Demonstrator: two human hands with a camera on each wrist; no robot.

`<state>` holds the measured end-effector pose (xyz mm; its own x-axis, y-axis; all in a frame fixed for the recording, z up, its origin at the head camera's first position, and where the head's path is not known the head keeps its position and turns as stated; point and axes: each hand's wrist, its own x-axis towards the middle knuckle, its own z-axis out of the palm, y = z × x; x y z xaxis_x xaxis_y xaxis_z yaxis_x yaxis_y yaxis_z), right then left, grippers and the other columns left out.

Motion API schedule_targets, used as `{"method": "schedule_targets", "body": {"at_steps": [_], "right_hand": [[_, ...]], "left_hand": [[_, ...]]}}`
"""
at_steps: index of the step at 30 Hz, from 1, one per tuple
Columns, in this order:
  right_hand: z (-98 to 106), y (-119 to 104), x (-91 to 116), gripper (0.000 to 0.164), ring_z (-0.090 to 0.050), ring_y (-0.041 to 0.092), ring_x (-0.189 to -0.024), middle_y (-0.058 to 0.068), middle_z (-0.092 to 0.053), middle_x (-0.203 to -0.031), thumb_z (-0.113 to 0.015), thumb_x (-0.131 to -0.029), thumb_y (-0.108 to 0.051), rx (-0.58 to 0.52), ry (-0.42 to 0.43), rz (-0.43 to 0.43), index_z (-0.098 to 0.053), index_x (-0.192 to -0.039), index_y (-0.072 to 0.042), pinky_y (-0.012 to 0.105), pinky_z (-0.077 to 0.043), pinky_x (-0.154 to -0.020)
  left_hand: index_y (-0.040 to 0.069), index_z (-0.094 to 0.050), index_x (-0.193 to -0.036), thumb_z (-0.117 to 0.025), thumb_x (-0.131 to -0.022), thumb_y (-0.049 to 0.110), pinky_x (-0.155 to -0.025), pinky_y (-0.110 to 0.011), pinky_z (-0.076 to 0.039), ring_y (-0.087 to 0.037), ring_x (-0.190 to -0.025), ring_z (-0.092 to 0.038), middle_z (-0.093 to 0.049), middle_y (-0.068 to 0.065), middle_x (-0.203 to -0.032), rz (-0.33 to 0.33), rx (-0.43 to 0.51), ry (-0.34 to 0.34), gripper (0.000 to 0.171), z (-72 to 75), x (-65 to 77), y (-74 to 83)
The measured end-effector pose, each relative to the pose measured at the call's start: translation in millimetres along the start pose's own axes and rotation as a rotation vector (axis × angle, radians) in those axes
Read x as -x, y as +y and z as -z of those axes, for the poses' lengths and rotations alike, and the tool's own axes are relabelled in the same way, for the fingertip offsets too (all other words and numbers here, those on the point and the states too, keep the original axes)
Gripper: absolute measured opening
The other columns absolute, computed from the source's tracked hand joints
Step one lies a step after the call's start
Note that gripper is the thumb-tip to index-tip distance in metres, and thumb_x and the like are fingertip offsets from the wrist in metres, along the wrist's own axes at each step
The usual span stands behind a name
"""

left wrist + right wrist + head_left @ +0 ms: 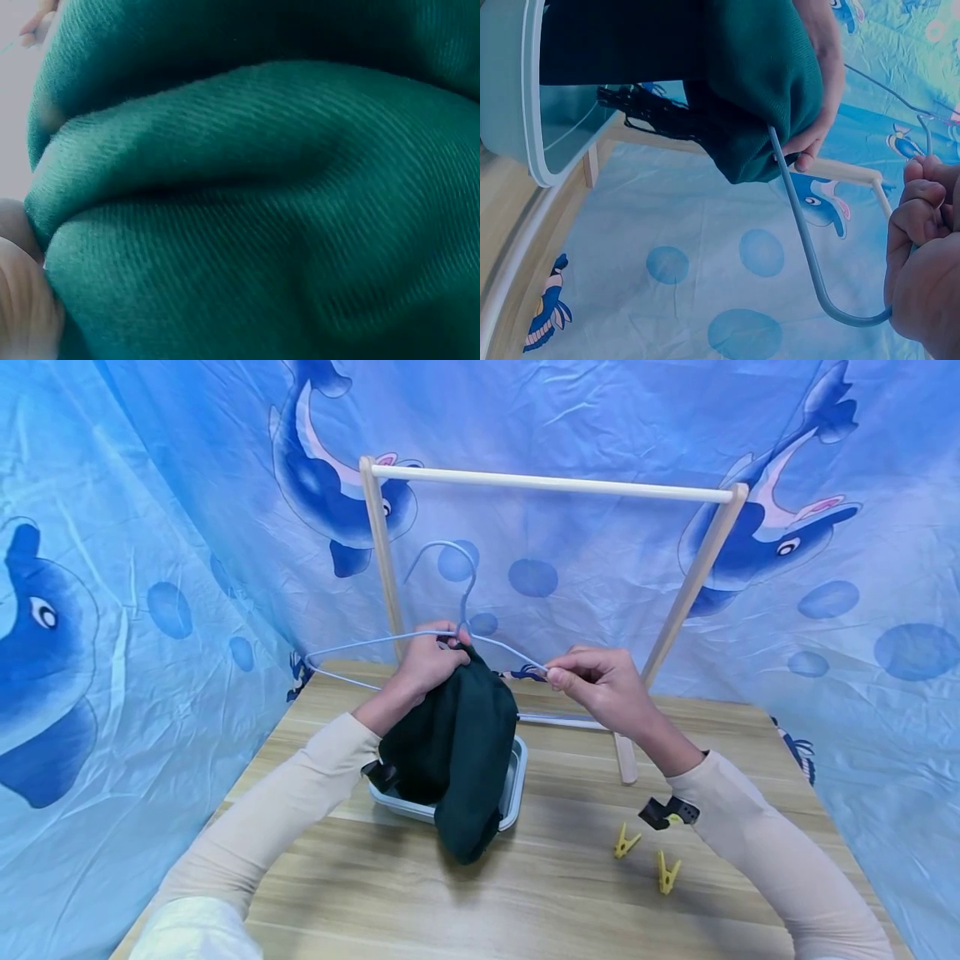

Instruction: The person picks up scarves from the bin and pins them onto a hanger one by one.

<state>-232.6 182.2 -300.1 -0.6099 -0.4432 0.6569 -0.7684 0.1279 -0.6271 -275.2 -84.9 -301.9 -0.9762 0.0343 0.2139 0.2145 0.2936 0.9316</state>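
Observation:
A light blue wire hanger [352,643] is held up above the table with its hook at the top. My left hand [429,664] grips a dark green fringed scarf [480,752] near the base of the hook; the ribbed folds of the scarf [247,247] fill the left wrist view. Dark fringe [656,112] dangles from the cloth in the right wrist view. My right hand [603,685] pinches the right end of the hanger, whose bent corner [832,311] shows beside that hand. The scarf hangs down over a pale basin [517,785], and its lower end reaches past the near rim.
Behind the hands stands a wooden rack with a white top bar [555,483]. Two yellow clothespins, one clothespin [624,842] behind the other clothespin [666,872], lie on the wooden table [555,893] at the right. A blue dolphin-print curtain [570,410] surrounds the table.

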Motion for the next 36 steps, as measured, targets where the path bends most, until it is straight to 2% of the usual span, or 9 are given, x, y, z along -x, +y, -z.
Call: {"method": "schedule_targets", "body": {"at_steps": [4,10,14,16,21,25,30,33,36], "right_hand": [[1,1,-2,0.013,-0.040,0.013,-0.052,0.016,-0.061,-0.075,-0.065,-0.096,0.005,-0.001,0.016,-0.021,-0.078,-0.098,0.004,0.028,-0.033,-0.046],[3,2,-3,0.013,-0.041,0.013,-0.052,0.006,-0.063,-0.076,-0.065,-0.097,0.004,0.005,0.022,-0.038,-0.078,-0.099,0.004,0.028,-0.034,-0.047],[4,3,-2,0.012,-0.041,0.013,-0.053,-0.001,-0.063,-0.077,-0.066,-0.098,0.001,0.018,0.024,-0.038,-0.077,-0.099,0.004,0.027,-0.035,-0.048],[4,4,-2,0.012,-0.042,0.013,-0.053,0.001,-0.063,-0.076,-0.066,-0.097,0.001,0.020,0.028,-0.040,-0.078,-0.099,0.004,0.027,-0.035,-0.048],[5,5,-2,0.013,-0.042,0.013,-0.053,0.006,-0.063,-0.077,-0.066,-0.097,0.003,0.006,0.035,-0.049,-0.078,-0.098,0.002,0.027,-0.035,-0.048],[3,2,0,0.013,-0.042,0.013,-0.053,0.002,-0.065,-0.078,-0.065,-0.097,0.004,0.003,0.042,-0.058,-0.078,-0.098,0.002,0.027,-0.035,-0.048],[2,0,1,0.015,-0.041,0.014,-0.052,-0.002,-0.065,-0.078,-0.065,-0.097,0.005,0.007,0.054,-0.075,-0.079,-0.098,0.000,0.028,-0.034,-0.047],[1,-2,2,0.014,-0.041,0.014,-0.052,-0.002,-0.065,-0.077,-0.065,-0.097,0.004,0.007,0.058,-0.071,-0.079,-0.098,0.001,0.028,-0.034,-0.046],[0,-5,3,0.013,-0.040,0.013,-0.051,-0.002,-0.065,-0.077,-0.065,-0.097,0.004,0.007,0.060,-0.058,-0.078,-0.098,0.002,0.028,-0.033,-0.046]], "left_hand": [[-0.001,-0.069,-0.093,-0.068,-0.084,-0.007,-0.077,-0.024,-0.041,-0.014,-0.079,-0.049,-0.054,0.001,-0.085,-0.002,-0.048,-0.019,0.011,-0.9,-0.1,-1.2],[0.000,-0.070,-0.096,-0.071,-0.087,-0.002,-0.074,-0.026,-0.043,-0.017,-0.072,-0.048,-0.055,-0.001,-0.083,-0.047,-0.093,-0.059,0.009,1.0,0.9,-5.7],[0.002,-0.071,-0.096,-0.072,-0.090,0.009,-0.075,-0.027,-0.046,-0.018,-0.073,-0.056,-0.060,-0.002,-0.080,-0.072,-0.118,-0.100,0.009,3.6,2.9,-6.7],[0.004,-0.072,-0.096,-0.072,-0.092,0.015,-0.076,-0.029,-0.047,-0.020,-0.076,-0.058,-0.064,-0.004,-0.082,-0.094,-0.139,-0.127,0.011,6.0,4.3,-7.1],[0.006,-0.072,-0.104,-0.064,-0.099,0.020,-0.085,-0.036,-0.048,-0.024,-0.088,-0.059,-0.068,-0.008,-0.097,-0.148,-0.200,-0.258,0.017,15.6,10.0,-6.0],[0.008,-0.067,-0.119,-0.060,-0.099,0.020,-0.095,-0.041,-0.049,-0.024,-0.103,-0.062,-0.068,-0.008,-0.113,-0.210,-0.309,-0.444,0.024,27.7,18.3,-4.0],[0.014,-0.057,-0.138,-0.065,-0.092,0.027,-0.105,-0.048,-0.046,-0.024,-0.123,-0.056,-0.060,-0.005,-0.137,-0.285,-0.428,-0.655,0.048,41.2,31.0,1.4],[0.021,-0.055,-0.140,-0.072,-0.088,0.034,-0.107,-0.050,-0.044,-0.023,-0.127,-0.050,-0.053,-0.002,-0.144,-0.320,-0.509,-0.689,0.057,46.5,38.6,2.7],[0.025,-0.058,-0.137,-0.078,-0.085,0.039,-0.105,-0.049,-0.042,-0.023,-0.127,-0.046,-0.052,0.000,-0.144,-0.371,-0.599,-0.649,0.057,47.3,44.4,1.5]]}}
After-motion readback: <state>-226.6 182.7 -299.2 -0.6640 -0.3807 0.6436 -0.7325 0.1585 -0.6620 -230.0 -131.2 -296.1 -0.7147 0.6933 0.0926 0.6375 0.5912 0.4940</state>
